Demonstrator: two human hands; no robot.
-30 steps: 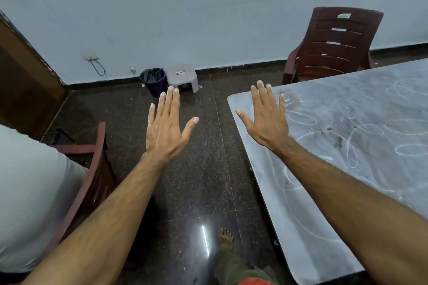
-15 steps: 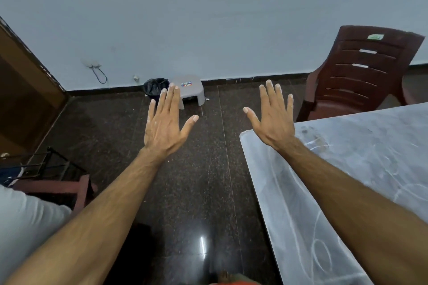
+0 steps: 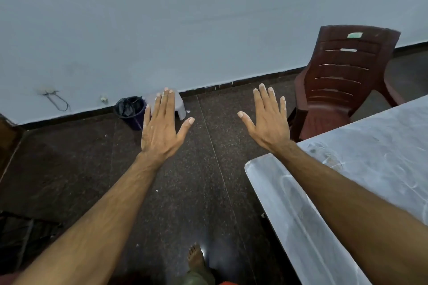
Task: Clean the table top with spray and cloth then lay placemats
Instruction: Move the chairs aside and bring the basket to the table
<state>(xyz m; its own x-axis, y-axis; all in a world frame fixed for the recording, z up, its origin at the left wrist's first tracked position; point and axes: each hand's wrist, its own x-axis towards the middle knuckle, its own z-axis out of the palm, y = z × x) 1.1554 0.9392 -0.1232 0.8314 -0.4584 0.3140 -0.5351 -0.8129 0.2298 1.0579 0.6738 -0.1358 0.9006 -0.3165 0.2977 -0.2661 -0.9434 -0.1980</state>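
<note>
Both my arms reach forward with the palms down. My left hand (image 3: 162, 129) hovers over the dark floor, fingers straight and together, holding nothing. My right hand (image 3: 268, 120) is spread flat in the air just beyond the table's near left corner, also holding nothing. The grey marble table top (image 3: 370, 159) fills the lower right and carries white chalk-like scribbles and smudges. No spray bottle, cloth or placemat is in view.
A maroon plastic chair (image 3: 342, 81) stands at the table's far end. Against the wall sit a dark bin with a black liner (image 3: 129, 111) and a small grey stool (image 3: 179, 105). A cable hangs from a wall socket (image 3: 49, 91). My bare foot (image 3: 195, 259) is on the glossy floor.
The view has swung left and up, so the table slid to the right and less of it shows. The white-clad person and the chair at left have left the frame. Both hands stayed flat and outstretched.
</note>
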